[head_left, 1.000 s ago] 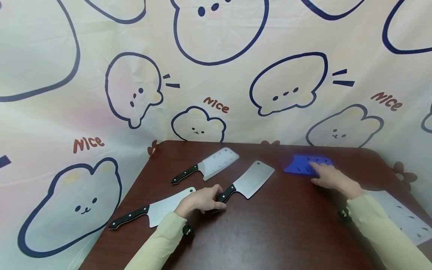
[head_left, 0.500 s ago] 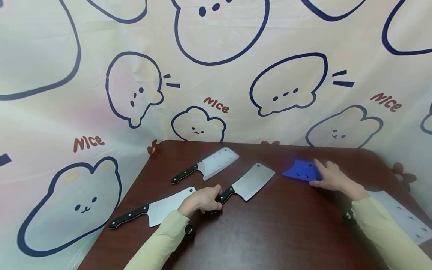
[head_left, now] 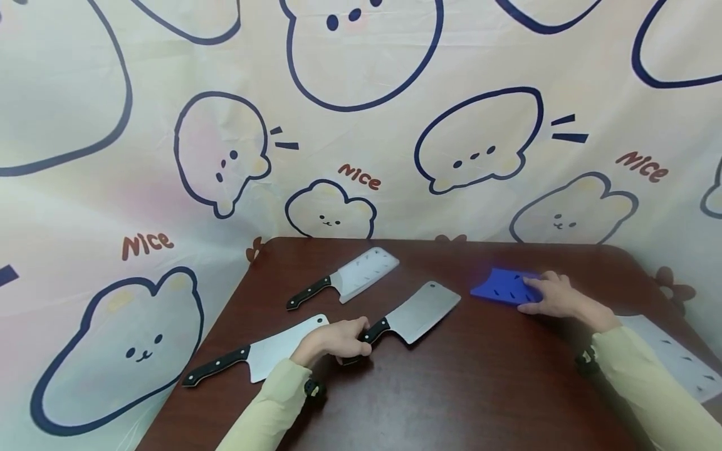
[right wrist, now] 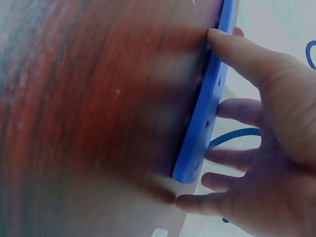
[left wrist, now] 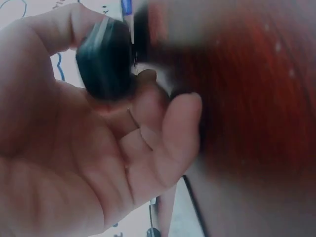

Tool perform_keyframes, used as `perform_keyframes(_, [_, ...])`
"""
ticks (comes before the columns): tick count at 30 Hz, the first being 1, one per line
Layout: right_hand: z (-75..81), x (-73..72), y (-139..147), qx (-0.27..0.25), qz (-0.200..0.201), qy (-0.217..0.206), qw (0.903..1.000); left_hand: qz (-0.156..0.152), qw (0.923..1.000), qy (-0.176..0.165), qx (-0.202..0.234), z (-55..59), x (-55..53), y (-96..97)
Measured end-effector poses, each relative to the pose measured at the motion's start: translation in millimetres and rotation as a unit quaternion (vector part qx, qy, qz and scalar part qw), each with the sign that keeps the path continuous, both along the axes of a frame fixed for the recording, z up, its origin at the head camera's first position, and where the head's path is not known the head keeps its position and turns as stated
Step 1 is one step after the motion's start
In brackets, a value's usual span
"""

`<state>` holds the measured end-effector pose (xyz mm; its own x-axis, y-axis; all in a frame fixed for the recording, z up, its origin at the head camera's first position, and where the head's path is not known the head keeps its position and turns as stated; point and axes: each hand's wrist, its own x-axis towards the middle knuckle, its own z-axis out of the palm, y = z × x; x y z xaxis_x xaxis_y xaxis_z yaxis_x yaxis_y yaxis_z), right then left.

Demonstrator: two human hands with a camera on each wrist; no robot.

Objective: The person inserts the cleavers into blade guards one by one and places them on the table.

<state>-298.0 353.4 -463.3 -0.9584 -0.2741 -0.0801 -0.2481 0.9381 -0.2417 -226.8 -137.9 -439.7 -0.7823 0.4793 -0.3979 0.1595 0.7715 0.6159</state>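
Underneath everything, a dark reddish-brown wooden desk (head_left: pixel 462 388) with rounded corners is standing against a cream fabric backdrop (head_left: pixel 361 125) printed with navy-outlined bear shapes and the word "Nice" in brown.

Near the middle of the desk, a steel cleaver with a black riveted handle (head_left: pixel 414 308) is lying flat, its long axis running diagonally: the handle is pointing toward the person and to the left, the broad blade away and to the right. The left hand (head_left: pixel 333 341) is gripping that handle, fingers (left wrist: pixel 173 128) curling round it and the thumb closing from the other side, as the left wrist view shows up close.

To the right, toward the far edge, a flat blue plastic blade cover with small slots (head_left: pixel 504 288) is sitting on the desk, its long axis lying roughly left to right. The right hand (head_left: pixel 555 295) is holding its right end, with the thumb pressing on one face and the fingers (right wrist: pixel 232 163) spreading under the other, pinching the cover between them.

Left of the left hand, a second black-handled cleaver (head_left: pixel 259 356) is lying on the desk, and farther back a third cleaver in a translucent white cover (head_left: pixel 352 277). A loose white slotted cover (head_left: pixel 674 357) is lying at the desk's right edge, partly behind the right sleeve.
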Motion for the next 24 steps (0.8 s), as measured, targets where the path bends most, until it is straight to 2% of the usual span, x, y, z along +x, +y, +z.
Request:
perform_keyframes(5, [0.1,2.1,-1.3,-0.017,0.013,0.000,0.9998,0.011,0.9989,0.002,0.044,-4.3,1.3,-2.2])
perform_keyframes(9, [-0.1,4.8,-4.3,-0.017,0.003,0.005,0.9998,0.002,0.9986,0.016,0.051,-4.7,-0.8,-3.8])
perform_keyframes(12, [1.3,6.7,-8.1,-0.017,-0.010,-0.008,0.9998,0.004,0.9983,0.017,0.056,-3.7,-3.0,-5.3])
perform_keyframes(17, [1.7,7.8,-8.4,-0.003,-0.016,-0.023,0.9996,0.002,0.9972,0.019,0.072,3.0,-3.6,-5.7])
perform_keyframes(24, [-0.6,10.1,-7.2,0.000,-0.007,-0.023,0.9997,-0.006,0.9915,0.013,0.129,20.1,-4.9,-13.8])
